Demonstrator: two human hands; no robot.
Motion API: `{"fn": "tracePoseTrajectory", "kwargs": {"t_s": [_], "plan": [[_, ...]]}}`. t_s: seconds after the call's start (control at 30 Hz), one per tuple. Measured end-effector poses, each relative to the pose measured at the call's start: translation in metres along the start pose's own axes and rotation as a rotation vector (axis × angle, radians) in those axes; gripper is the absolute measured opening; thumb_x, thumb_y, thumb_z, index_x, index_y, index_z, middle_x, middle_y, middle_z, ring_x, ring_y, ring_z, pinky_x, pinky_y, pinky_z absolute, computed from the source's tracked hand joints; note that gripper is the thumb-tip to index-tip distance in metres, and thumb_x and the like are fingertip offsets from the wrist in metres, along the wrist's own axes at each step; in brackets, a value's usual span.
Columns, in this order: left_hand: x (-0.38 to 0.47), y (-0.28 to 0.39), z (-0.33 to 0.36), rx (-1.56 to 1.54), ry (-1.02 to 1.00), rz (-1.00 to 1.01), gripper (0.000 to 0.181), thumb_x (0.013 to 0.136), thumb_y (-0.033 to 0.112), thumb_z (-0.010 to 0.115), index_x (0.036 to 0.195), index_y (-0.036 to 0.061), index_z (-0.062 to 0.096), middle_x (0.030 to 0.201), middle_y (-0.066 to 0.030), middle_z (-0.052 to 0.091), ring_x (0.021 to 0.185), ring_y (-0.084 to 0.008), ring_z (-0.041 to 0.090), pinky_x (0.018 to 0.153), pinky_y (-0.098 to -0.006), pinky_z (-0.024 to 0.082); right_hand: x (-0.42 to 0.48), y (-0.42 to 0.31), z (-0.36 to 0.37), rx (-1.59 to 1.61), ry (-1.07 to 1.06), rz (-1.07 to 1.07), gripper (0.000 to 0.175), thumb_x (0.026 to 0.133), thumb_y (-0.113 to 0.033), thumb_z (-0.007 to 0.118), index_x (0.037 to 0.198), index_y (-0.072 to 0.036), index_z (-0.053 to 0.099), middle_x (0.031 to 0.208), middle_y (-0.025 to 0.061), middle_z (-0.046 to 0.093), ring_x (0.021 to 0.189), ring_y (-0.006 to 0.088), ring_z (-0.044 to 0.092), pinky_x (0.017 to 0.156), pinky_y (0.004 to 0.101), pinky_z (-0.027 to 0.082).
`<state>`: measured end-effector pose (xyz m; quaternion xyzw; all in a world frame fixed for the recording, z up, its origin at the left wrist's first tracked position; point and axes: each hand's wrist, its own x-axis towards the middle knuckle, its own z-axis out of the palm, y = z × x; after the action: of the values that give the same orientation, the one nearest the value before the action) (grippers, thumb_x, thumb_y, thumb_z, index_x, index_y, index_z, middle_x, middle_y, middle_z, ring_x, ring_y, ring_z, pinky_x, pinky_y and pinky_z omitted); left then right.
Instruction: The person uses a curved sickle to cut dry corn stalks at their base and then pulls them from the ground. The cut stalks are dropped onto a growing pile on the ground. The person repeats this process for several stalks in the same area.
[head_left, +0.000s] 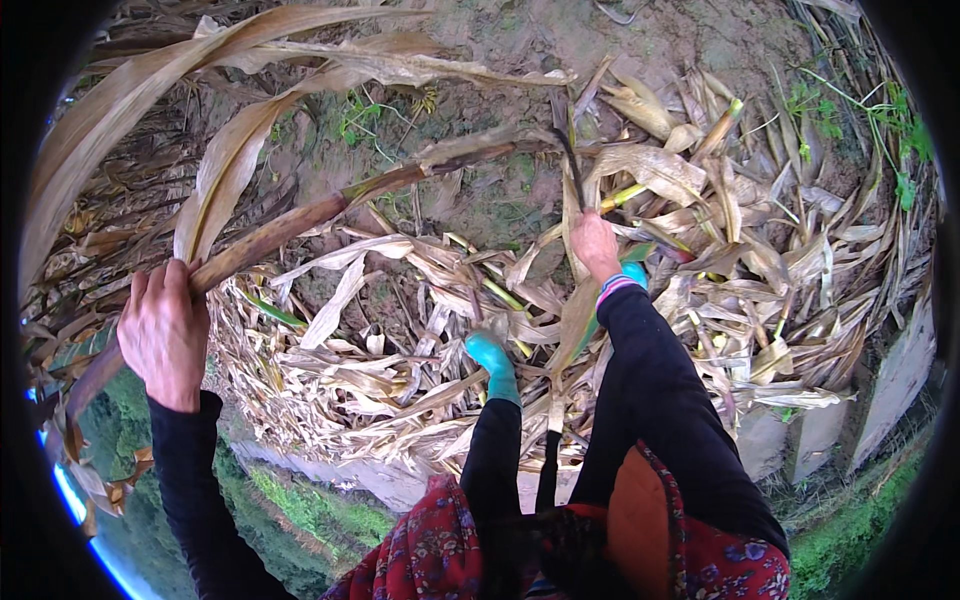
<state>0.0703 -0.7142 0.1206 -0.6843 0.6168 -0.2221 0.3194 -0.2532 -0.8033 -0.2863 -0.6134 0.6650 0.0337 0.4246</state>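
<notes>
My left hand (166, 337) is closed around a dry maize stalk (300, 225) at the left. The stalk runs from beyond that hand up and right across the view, with long withered leaves (232, 150) hanging from it. My right hand (595, 241) grips a thin, dark, curved tool (571, 169) that looks like a sickle. Its upper part lies against the far end of the stalk, and I cannot tell whether it touches. Cut stalks and dry husks (652, 169) lie around the right hand.
Turquoise boots (495, 367) stand among a thick litter of dry maize leaves (337, 375). Bare soil (487, 202) with small green weeds (360, 120) stretches ahead. Standing dry plants crowd the left. Pale slabs (817, 435) edge a drop to green growth behind.
</notes>
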Motion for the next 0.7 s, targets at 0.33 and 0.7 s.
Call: {"fn": "tracePoseTrajectory", "kwargs": {"t_s": [0.33, 0.7], "plan": [[-0.031, 0.008, 0.014, -0.05, 0.013, -0.06, 0.011, 0.076, 0.009, 0.065, 0.08, 0.0086, 0.055, 0.074, -0.0064, 0.056, 0.077, -0.0265, 0.057, 0.064, -0.0387, 0.048, -0.029, 0.026, 0.003, 0.141, 0.044, -0.075, 0.038, 0.094, -0.03, 0.045, 0.114, 0.001, 0.053, 0.092, 0.031, 0.062, 0.09, 0.0478, 0.059, 0.081, 0.0532, 0.047], [-0.021, -0.007, 0.033, -0.05, 0.061, 0.005, 0.008, 0.075, 0.004, 0.062, 0.08, 0.0079, 0.057, 0.08, -0.0066, 0.062, 0.08, -0.0274, 0.06, 0.066, -0.0377, 0.05, 0.015, -0.041, -0.127, 0.917, 0.581, -0.707, 0.024, 0.1, -0.026, 0.041, 0.098, -0.005, 0.052, 0.067, 0.0009, 0.046, 0.057, 0.0106, 0.044, 0.05, 0.025, 0.037]]}}
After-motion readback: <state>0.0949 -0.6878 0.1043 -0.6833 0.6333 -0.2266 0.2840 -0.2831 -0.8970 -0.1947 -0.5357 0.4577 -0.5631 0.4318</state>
